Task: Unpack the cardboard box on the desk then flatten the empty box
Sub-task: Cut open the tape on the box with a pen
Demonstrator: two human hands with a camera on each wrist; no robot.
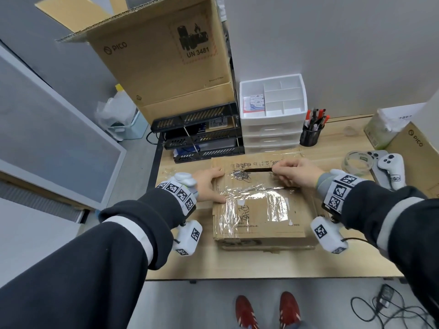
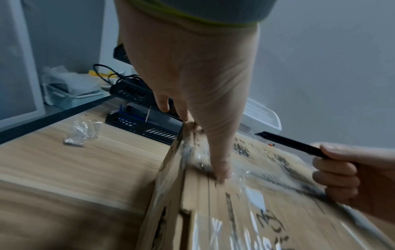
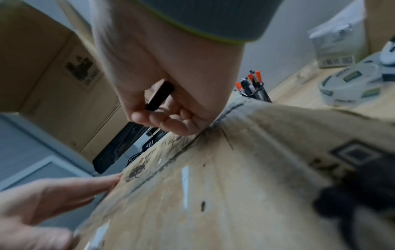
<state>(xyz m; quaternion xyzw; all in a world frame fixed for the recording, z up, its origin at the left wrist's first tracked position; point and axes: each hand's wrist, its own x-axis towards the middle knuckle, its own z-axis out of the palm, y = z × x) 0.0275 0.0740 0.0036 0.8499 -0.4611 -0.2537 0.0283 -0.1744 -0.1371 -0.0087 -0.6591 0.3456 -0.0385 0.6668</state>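
- Taped cardboard box [image 1: 261, 210] sits flat on the wooden table [image 1: 237, 264], right in front of the person, flaps closed under crinkled clear tape [image 1: 256, 205]
- Left hand [image 1: 209, 184] braces the box's left edge, fingers straight down the side, thumb laid flat on the taped top, holding nothing
- Right hand [image 1: 294, 172] has its grip curled around a slim black cutter [image 1: 257, 170], tip lying low along the far part of the lid
- Behind: white drawer unit [image 1: 273, 115], black pen cup [image 1: 310, 136], big PICO carton [image 1: 166, 55] on black trays [image 1: 197, 134]
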